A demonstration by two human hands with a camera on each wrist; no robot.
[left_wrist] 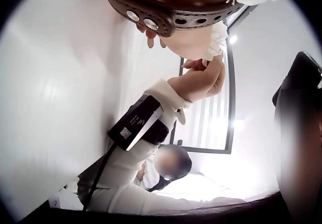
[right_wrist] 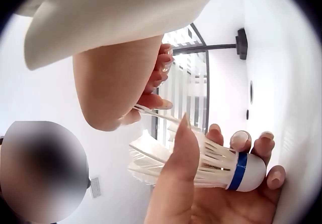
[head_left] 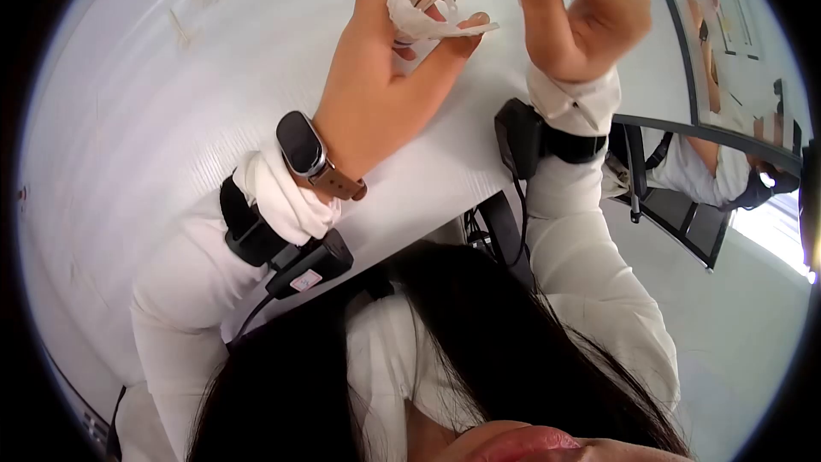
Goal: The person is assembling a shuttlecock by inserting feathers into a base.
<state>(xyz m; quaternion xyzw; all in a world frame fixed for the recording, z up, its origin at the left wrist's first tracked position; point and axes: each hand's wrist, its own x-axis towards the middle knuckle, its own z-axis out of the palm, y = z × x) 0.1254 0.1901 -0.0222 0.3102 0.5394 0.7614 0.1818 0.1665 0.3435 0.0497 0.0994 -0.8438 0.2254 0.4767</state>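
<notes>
A white feather shuttlecock (head_left: 419,0) with a blue band lies in the left hand (head_left: 376,77), whose fingers and thumb grip it around the feathers and cork. In the right wrist view the shuttlecock (right_wrist: 221,166) has its rounded cork pointing right, the left hand (right_wrist: 176,184) holding it from below. The right hand (head_left: 586,17) pinches the end of one feather, its shaft (right_wrist: 168,116) reaching out from the skirt. In the left wrist view the right hand (left_wrist: 201,80) is beside the feathers (left_wrist: 216,40), partly hidden by the left hand.
Several thin pale pieces, one a feather piece (head_left: 180,27), lie on the white table (head_left: 171,103). A dark-framed glass partition (head_left: 693,51) stands on the right, with another person (head_left: 718,171) near it. Cables hang from both wrist cameras.
</notes>
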